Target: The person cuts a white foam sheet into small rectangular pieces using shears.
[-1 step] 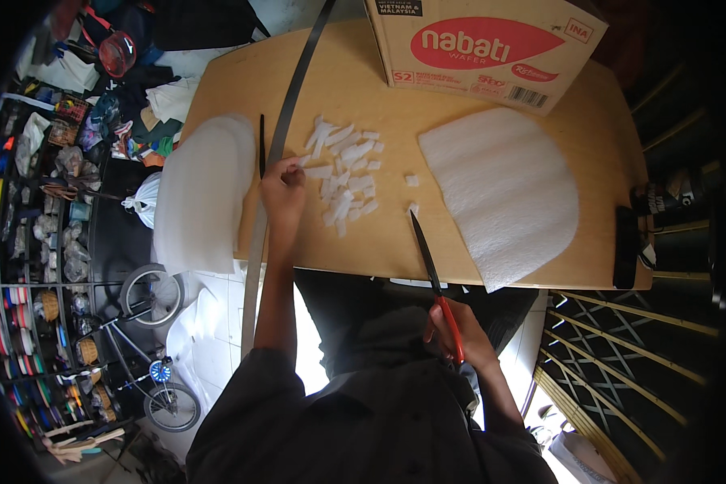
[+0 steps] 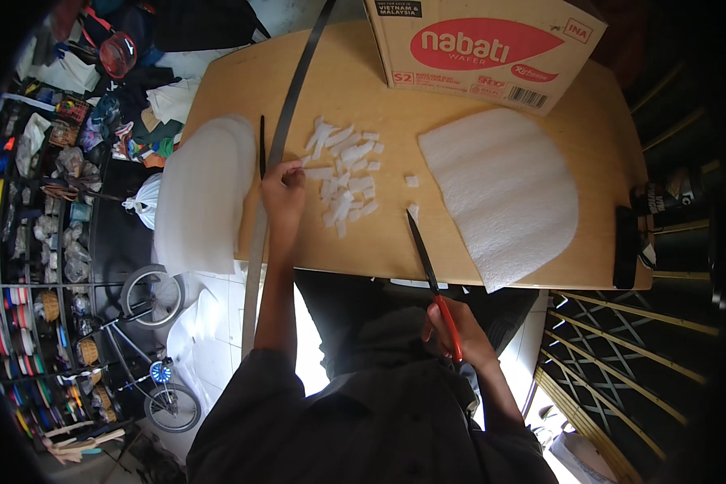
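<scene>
My right hand [image 2: 461, 335] is closed around the red handles of a pair of scissors [image 2: 422, 254]. The dark blades look together and point away from me, their tip at a small white foam piece [image 2: 413, 208]. My left hand [image 2: 284, 189] rests on the table's left part in a pinch, with a small white foam strip [image 2: 305, 160] at the fingertips. Beside it lies a loose heap of cut white foam pieces [image 2: 351, 173]. To the right is a large white foam sheet [image 2: 508, 194] with a rounded edge. A stack of similar foam sheets [image 2: 202, 198] lies at the left.
A cardboard box [image 2: 476, 52] stands at the back of the wooden table [image 2: 347, 81]. A long dark strip [image 2: 286, 113] crosses the table's left side, near a thin black stick [image 2: 262, 145]. A black object [image 2: 625, 246] is at the right edge. A bicycle [image 2: 149, 347] and crowded shelves are left.
The scissors have shifted very slightly to the left with my right hand. My left hand and the foam have stayed in place.
</scene>
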